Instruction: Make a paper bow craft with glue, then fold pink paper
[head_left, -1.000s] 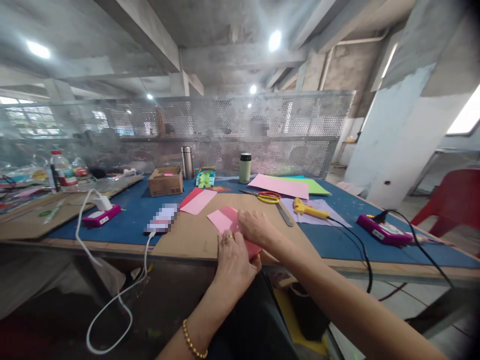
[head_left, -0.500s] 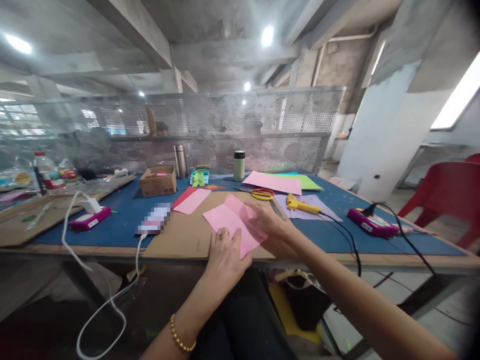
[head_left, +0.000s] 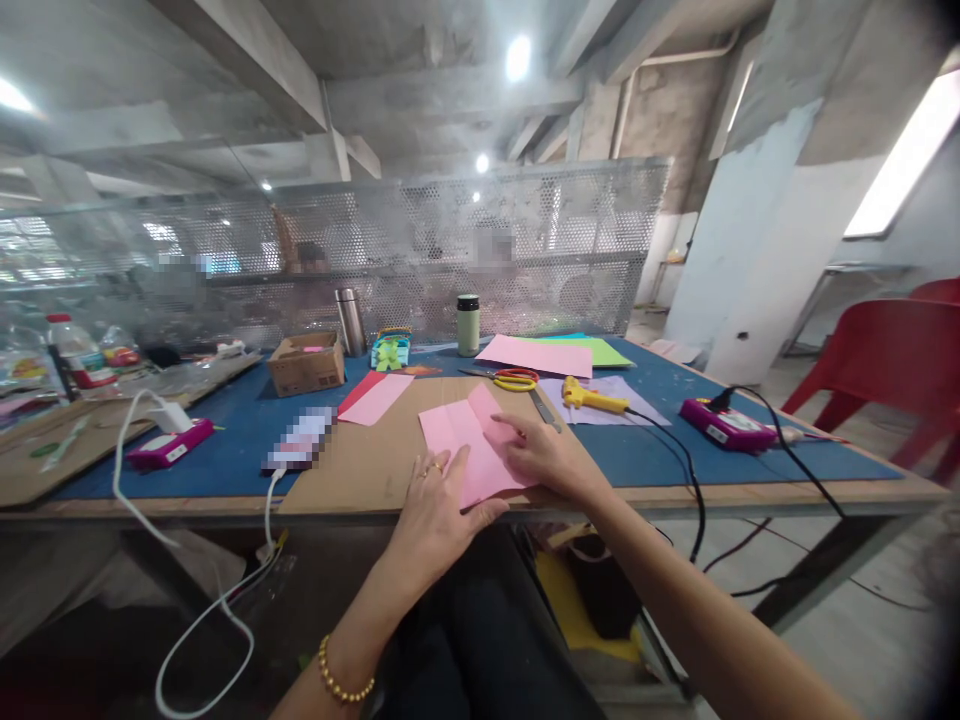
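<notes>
A creased sheet of pink paper (head_left: 469, 430) lies on the brown cardboard (head_left: 367, 465) in front of me, one fold standing slightly raised near its top. My left hand (head_left: 435, 515) rests on the paper's lower left part, palm down, fingers spread. On the right side of the sheet is my right hand (head_left: 551, 460), its index finger stretched over the paper and the other fingers bent; their tips are partly hidden. A grey cutter knife (head_left: 543, 409) lies just beyond the right hand, with red-and-yellow-handled scissors (head_left: 517, 379) behind it.
A yellow glue gun (head_left: 592, 396) lies on lilac paper at right, its cord running over the table edge. Purple power strips (head_left: 727, 425) sit at both sides. A phone (head_left: 300, 438) is cabled at left. A cardboard box (head_left: 306, 365) and green flask (head_left: 468, 325) stand behind.
My right hand has let go of the raised pink flap and its index finger now stretches over the sheet. The paper lies flatter and more opened out. The view has shifted slightly.
</notes>
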